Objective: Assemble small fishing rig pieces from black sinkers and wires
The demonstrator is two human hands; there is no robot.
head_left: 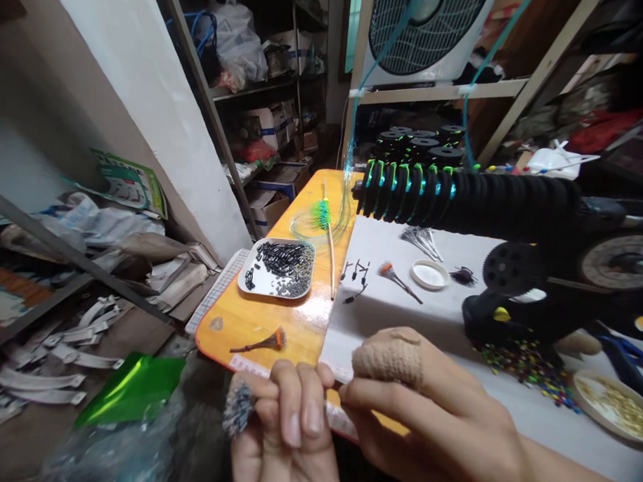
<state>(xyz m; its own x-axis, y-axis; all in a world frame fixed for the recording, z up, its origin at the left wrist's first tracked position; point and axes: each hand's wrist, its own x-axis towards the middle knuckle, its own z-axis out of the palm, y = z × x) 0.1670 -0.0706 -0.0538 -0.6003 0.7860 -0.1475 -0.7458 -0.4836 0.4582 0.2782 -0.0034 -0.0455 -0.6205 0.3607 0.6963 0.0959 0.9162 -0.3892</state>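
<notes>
Palm toward me, my left hand (289, 415) is closed around a bundle of thin strands (237, 409); its grey-blue tufted end sticks out at the left, and the rest is hidden by the fingers. Close beside it on the right, my right hand (426, 406) has thumb and fingers pinched together near the left fingertips. Whatever lies in that pinch is too small or hidden to make out. A tan wrap (388, 359) covers one right finger. Just beyond the left hand, a strand bundle with an orange band (270, 340) lies on the orange table (297, 324).
A white tray (240, 284) holds small black and grey parts. Beyond stand a stick with green-blue tufts (322, 214) and a black ribbed roller machine (471, 197). At right lie colored beads (533, 368) and a dish of gold pieces (584, 405). Another orange-banded bundle (394, 277) rests on white paper.
</notes>
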